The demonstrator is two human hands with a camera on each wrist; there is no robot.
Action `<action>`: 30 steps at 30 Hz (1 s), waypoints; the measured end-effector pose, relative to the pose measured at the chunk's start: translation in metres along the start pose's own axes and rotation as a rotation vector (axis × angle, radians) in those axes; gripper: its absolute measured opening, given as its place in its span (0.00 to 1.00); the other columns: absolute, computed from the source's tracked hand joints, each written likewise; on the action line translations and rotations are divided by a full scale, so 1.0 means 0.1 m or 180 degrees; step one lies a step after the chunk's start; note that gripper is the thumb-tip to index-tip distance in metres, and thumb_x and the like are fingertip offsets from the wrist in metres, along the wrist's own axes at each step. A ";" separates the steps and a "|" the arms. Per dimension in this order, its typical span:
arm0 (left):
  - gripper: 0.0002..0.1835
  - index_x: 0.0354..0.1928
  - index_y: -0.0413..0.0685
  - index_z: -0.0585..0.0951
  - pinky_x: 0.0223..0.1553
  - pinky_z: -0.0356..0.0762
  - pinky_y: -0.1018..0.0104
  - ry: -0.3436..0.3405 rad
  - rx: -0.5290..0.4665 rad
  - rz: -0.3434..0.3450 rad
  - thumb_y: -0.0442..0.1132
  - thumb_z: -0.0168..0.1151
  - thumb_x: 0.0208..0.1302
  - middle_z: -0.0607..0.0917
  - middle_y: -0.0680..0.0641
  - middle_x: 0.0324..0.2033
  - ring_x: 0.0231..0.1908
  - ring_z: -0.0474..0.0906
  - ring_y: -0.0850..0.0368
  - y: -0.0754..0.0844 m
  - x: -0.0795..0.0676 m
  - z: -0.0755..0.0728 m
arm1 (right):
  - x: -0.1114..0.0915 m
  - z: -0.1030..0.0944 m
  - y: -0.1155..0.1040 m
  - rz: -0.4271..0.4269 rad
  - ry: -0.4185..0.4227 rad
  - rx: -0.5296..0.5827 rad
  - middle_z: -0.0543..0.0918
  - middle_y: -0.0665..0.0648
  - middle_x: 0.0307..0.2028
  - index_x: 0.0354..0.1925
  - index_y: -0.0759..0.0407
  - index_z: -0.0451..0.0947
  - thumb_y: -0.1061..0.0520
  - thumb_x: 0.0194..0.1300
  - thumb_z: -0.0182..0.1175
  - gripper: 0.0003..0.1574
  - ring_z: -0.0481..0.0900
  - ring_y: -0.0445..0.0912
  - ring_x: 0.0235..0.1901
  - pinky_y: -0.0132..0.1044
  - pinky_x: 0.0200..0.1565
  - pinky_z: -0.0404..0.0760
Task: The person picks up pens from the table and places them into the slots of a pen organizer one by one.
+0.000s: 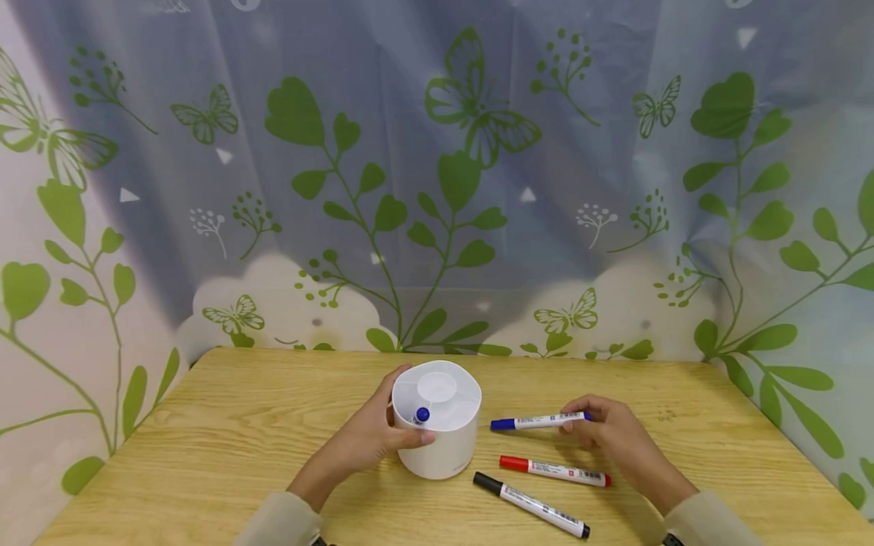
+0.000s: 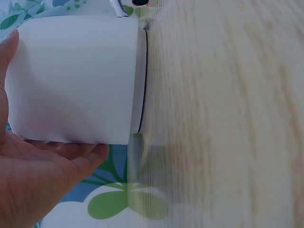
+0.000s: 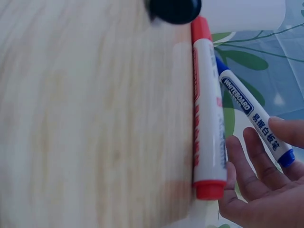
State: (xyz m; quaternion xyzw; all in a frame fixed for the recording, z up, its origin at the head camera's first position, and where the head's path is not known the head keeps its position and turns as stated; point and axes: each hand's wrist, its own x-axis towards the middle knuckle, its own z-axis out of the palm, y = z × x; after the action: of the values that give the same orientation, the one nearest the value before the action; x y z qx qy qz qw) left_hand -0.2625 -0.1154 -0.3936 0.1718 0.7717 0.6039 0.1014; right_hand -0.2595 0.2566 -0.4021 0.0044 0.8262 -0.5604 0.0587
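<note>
My left hand (image 1: 369, 432) grips a round white pen holder (image 1: 444, 455) standing on the table, thumb across the front. In the left wrist view, fingers wrap the side of the holder (image 2: 76, 80). The blue end of a pen (image 1: 422, 414) pokes up from one of its compartments. To the right, my right hand (image 1: 611, 428) pinches a blue whiteboard marker (image 1: 536, 422) near its tail end, with the cap pointing at the holder. The right wrist view shows thumb and fingers at that end of the blue marker (image 3: 247, 102).
A red marker (image 1: 556, 471) and a black marker (image 1: 536, 506) lie on the wooden table (image 1: 205, 455), right of the holder and nearer the front. Behind the table hangs a curtain (image 1: 382, 189) with green leaves and butterflies.
</note>
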 end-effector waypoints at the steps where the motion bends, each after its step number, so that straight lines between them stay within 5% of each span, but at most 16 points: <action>1: 0.61 0.84 0.53 0.47 0.71 0.71 0.41 -0.0007 -0.0009 0.0007 0.39 0.80 0.59 0.69 0.38 0.74 0.74 0.67 0.34 0.00 0.00 0.00 | 0.00 -0.01 -0.01 -0.0018 -0.0012 0.0048 0.88 0.53 0.37 0.51 0.67 0.80 0.63 0.73 0.63 0.12 0.74 0.46 0.30 0.38 0.33 0.76; 10: 0.61 0.84 0.54 0.47 0.71 0.70 0.40 -0.0041 -0.0058 -0.0005 0.39 0.80 0.59 0.68 0.39 0.75 0.76 0.65 0.34 0.00 0.00 0.00 | 0.00 -0.02 -0.03 -0.0032 0.0059 0.0286 0.89 0.48 0.44 0.56 0.64 0.80 0.59 0.78 0.60 0.14 0.87 0.41 0.46 0.49 0.56 0.86; 30: 0.60 0.84 0.51 0.47 0.70 0.72 0.43 -0.0078 -0.0114 0.0048 0.37 0.79 0.60 0.68 0.37 0.74 0.75 0.66 0.34 -0.01 0.00 -0.01 | -0.02 0.03 -0.18 -0.0272 0.0022 0.1004 0.85 0.46 0.44 0.64 0.60 0.71 0.61 0.78 0.59 0.20 0.88 0.40 0.47 0.42 0.56 0.88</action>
State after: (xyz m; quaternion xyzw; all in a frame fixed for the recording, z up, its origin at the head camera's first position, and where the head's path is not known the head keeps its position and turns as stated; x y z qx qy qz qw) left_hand -0.2627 -0.1163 -0.3939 0.1831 0.7581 0.6163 0.1094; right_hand -0.2587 0.2473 -0.3864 -0.0197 0.7275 -0.6851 0.0306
